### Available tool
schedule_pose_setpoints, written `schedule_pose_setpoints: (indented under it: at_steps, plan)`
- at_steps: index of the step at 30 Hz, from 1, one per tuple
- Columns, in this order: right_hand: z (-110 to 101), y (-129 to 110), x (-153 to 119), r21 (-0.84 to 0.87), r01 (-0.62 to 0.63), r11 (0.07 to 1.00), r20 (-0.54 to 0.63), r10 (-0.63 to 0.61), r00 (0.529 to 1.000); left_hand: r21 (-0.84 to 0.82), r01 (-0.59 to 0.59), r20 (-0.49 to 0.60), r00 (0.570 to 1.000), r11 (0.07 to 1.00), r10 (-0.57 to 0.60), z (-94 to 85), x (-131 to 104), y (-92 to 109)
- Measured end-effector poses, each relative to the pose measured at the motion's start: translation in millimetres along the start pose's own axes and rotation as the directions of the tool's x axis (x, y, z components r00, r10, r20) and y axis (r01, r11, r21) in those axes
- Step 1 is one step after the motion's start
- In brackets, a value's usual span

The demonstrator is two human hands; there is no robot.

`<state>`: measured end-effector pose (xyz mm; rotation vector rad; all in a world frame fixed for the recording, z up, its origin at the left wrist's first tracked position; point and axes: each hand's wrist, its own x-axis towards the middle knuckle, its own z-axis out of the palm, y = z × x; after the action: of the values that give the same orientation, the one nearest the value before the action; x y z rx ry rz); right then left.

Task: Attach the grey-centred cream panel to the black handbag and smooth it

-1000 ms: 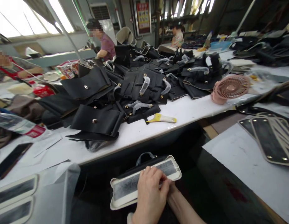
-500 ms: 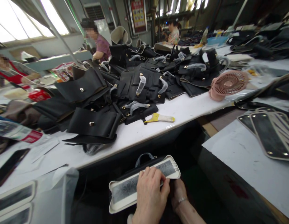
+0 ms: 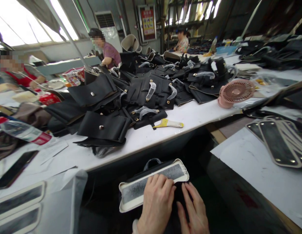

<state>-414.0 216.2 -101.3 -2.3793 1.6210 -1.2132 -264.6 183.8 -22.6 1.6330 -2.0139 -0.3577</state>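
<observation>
Low at the front is a black handbag, with a long panel facing up: a cream border around a speckled grey strip. At its far side a plastic-wrapped handle sticks up. My left hand lies across the panel's near edge, fingers curled and closed on the bag there. Close beside it, my right hand rests against the dark near side by the panel's right end. Its fingers are stretched out and the thumb is apart. Black material under both hands is hard to make out.
Black bags with wrapped handles are heaped on the white table. Nearby are yellow-handled snips, a pink fan, a phone and a bottle. Pale-edged panels lie right, others left. Several people sit beyond.
My right hand has come out from beneath the panel's right end to the near side, its fingers now straight. My left hand stays on the near edge. The bag is turned slightly.
</observation>
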Motion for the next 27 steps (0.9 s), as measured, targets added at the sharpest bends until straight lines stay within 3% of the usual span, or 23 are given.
schedule_pose_setpoints:
  at_steps: [8, 23, 27]
  plan:
    - [9, -21, 4, -0.176, 0.164, 0.971, 0.017, -0.163, 0.986, -0.021, 0.001, -0.118, 0.993, 1.000, -0.003, -8.1, -21, -17]
    - [38, -65, -3, -0.108, 0.254, 0.961, 0.026, -0.253, 0.967, -0.076, 0.120, -0.295, 0.945, 0.990, -0.138, -26.2, -52, -42]
    - [42, -74, -2, -0.067, 0.312, 0.948, 0.026, -0.311, 0.950, -0.058, 0.118, -0.402, 0.906, 0.991, -0.131, -26.9, -72, -59]
